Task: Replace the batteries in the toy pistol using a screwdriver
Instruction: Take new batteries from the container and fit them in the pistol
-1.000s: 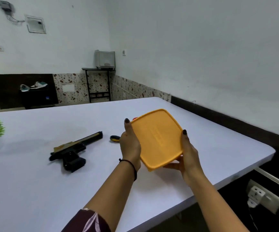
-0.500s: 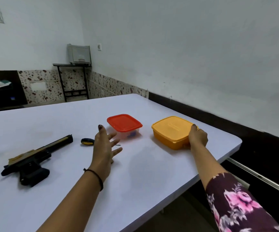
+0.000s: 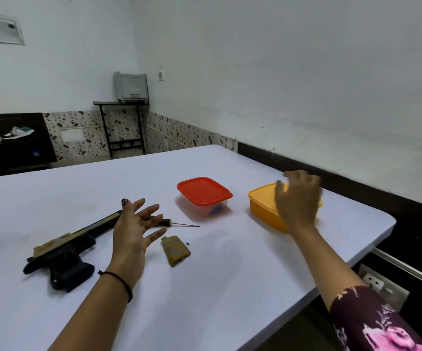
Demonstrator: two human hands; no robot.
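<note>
A white table [image 3: 217, 287] is viewed from a head-worn camera. The toy pistol [image 3: 60, 254], black with a tan top, is laid on its side at the left, its muzzle pointed away. Just to its right, the left hand [image 3: 134, 231] is held over the table with its fingers spread and straight, and nothing is grasped. The handle of the screwdriver [image 3: 179, 224] is partly hidden under those fingers, and its thin shaft is pointed right. Near the fingertips an olive-brown cover piece [image 3: 175, 250] is laid flat. A tiny dark speck [image 3: 187, 242], probably its screw, is seen just beside it, so the battery compartment is judged to be open. Further right, a red-lidded box [image 3: 204, 196] and a yellow box [image 3: 260, 209] are set apart from the pistol, perhaps so that batteries are kept sorted. The right hand [image 3: 297, 198] is blurred and is held over the yellow lid with its fingers loosely curled. Nothing is seen in it.
</note>
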